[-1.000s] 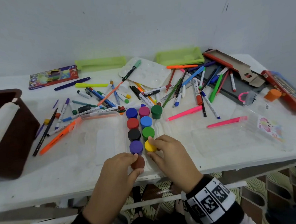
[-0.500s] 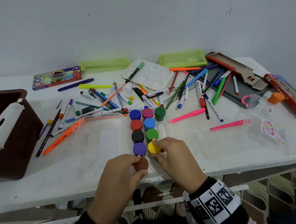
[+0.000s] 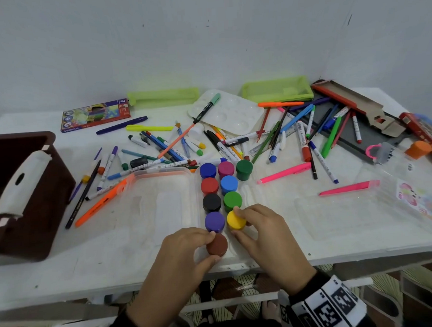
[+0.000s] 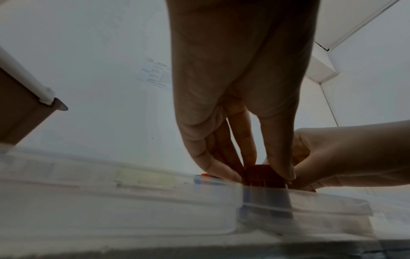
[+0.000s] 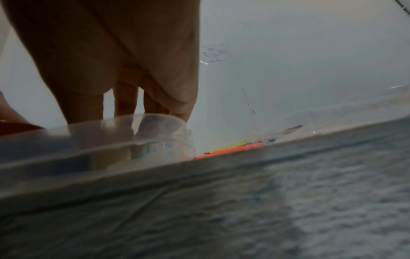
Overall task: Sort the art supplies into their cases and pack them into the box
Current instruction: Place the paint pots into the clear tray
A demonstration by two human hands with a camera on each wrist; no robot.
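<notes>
Paint pots with coloured lids stand in two rows in an open clear plastic case (image 3: 249, 194) at the table's front. My left hand (image 3: 210, 247) pinches the brown pot (image 3: 218, 244) at the near end of the left row, thumb on its near side. In the left wrist view the left hand's fingers (image 4: 277, 163) clasp the brown pot (image 4: 264, 175) in its slot. My right hand (image 3: 238, 222) grips the yellow pot (image 3: 234, 220) at the near end of the right row. A dark green pot (image 3: 244, 169) stands apart at the far end.
A brown box (image 3: 24, 198) stands at the left. Markers, pens and pencils (image 3: 159, 151) lie scattered across the middle and back. Behind them are two green cases (image 3: 276, 90), a white palette (image 3: 229, 112) and a pencil box (image 3: 94, 114). A clear pouch (image 3: 399, 198) lies right.
Only the head view has drifted a little. Both hands stay on the same pots, the left on the brown one, the right on the yellow one.
</notes>
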